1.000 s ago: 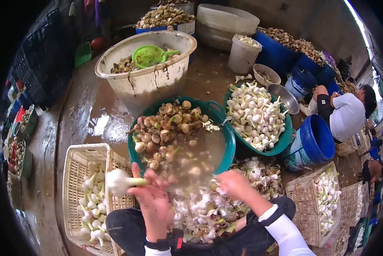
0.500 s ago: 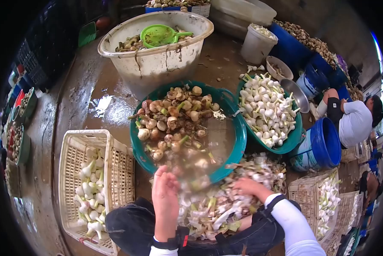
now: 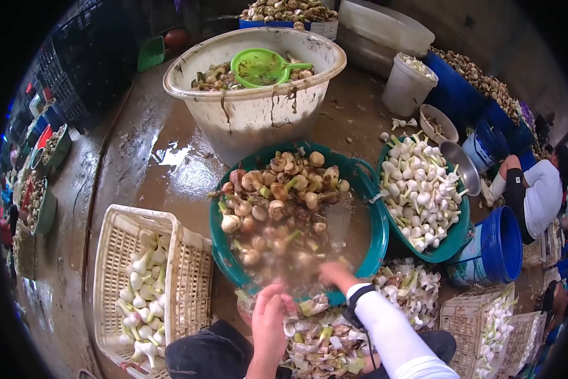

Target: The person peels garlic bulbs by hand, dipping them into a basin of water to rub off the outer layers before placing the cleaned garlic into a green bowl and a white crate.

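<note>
Two hands work at the near rim of a green tub [image 3: 366, 196] of murky water, where unpeeled garlic bulbs [image 3: 277, 189] lie heaped toward the far side and soak, too many and too overlapped to count. The right hand [image 3: 335, 275] reaches into the water at the near edge; motion blur hides its fingers, so I cannot tell whether they are closed on a bulb or spread. The left hand [image 3: 270, 322] hangs just short of the rim, over a heap of peelings [image 3: 325, 338] that sits on the lap between tub and body, likely where skins drop as they come off. Its fingers look loosely bent with nothing plainly in them, though I cannot be sure.

One white slatted basket [image 3: 116, 252] stands to the left, within easy reach of that hand, holding cleaned white bulbs with stalks. One second green basin [image 3: 458, 237] to the right, touching the first tub, is piled with peeled white garlic. Behind stands one large stained white tub [image 3: 258, 120] with a green scoop [image 3: 262, 66] resting in it. Further right are a blue bucket [image 3: 495, 246], a white pail [image 3: 407, 88], a steel bowl [image 3: 464, 167] and two more slatted crates. One other person in a white shirt [image 3: 540, 196] sits at the far right.
</note>
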